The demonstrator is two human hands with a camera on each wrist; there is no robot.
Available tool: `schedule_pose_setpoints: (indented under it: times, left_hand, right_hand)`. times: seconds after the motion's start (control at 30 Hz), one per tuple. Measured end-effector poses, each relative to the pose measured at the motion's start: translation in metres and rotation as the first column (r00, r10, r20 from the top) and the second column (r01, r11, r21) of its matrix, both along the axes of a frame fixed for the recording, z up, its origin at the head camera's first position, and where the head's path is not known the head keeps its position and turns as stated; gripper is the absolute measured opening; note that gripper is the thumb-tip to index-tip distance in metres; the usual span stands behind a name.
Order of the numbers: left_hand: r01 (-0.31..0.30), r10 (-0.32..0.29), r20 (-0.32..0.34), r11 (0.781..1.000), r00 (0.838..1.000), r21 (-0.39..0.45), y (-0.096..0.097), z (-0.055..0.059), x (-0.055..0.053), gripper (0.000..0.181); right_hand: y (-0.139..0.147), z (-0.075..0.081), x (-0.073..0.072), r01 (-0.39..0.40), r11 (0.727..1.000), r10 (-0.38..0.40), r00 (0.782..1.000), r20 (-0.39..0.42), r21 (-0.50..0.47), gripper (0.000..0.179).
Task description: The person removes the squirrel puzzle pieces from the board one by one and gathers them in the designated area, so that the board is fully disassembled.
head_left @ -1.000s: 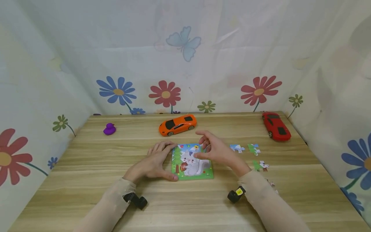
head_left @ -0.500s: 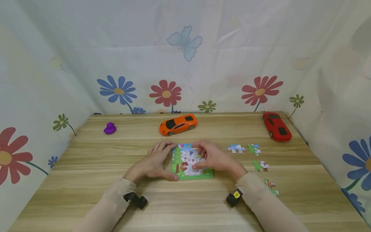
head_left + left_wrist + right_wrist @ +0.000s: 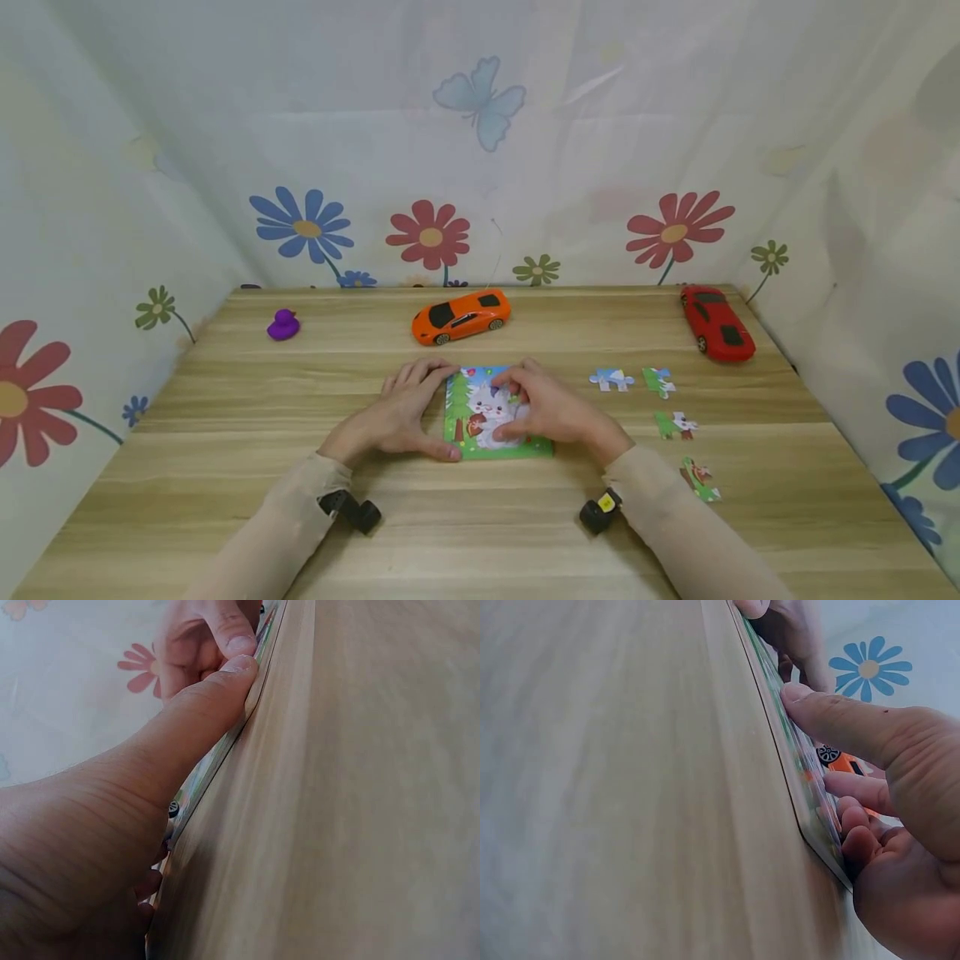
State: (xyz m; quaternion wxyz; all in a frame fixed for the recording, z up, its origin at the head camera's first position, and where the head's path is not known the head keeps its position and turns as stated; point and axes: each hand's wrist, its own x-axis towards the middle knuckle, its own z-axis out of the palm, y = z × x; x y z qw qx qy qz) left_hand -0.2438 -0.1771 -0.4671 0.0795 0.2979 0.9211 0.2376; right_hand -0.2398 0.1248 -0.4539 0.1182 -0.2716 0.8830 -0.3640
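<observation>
A square jigsaw board [image 3: 461,400] with a squirrel-like animal, a nut and green trees lies flat on the wooden table. My left hand [image 3: 397,417] holds its left side, thumb at the near left corner and fingertips at the far left one. Over the right half of the picture sits my right hand [image 3: 555,408], thumb and index finger spread apart and touching the surface. In the right wrist view, the thumb [image 3: 840,720] rests on the board near its front edge and the other fingers bend beneath the palm. The board's right part is hidden under this hand.
Loose jigsaw pieces lie to the right: a blue one [image 3: 609,379], a green one [image 3: 658,383], a green-and-white one [image 3: 677,426] and a green-and-red one [image 3: 700,477]. Behind stand a purple duck [image 3: 283,326], an orange toy car [image 3: 461,317] and a red toy car [image 3: 716,325].
My right hand has come down from hovering over the board onto its picture and shifted slightly left. Its thumb and index finger now touch the surface. The left hand has stayed in place.
</observation>
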Motion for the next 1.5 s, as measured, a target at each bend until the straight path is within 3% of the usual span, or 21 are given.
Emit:
schedule_pose_setpoints:
  times: [0.93,1.5]
  left_hand:
    - [0.01,-0.01,-0.004,1.0,1.0,0.009,-0.0013,-0.0015,-0.0005,0.134]
    - [0.007,-0.007,-0.007,1.0,1.0,0.004,-0.001,-0.0002,-0.0009,0.134]
  right_hand:
    - [-0.0016,-0.0035,-0.0015,-0.033,0.996,0.035,0.999,0.029,-0.078,0.068]
    - [0.0055,0.0004,-0.0059,-0.03,0.992,0.038,0.997,0.067,-0.124,0.053]
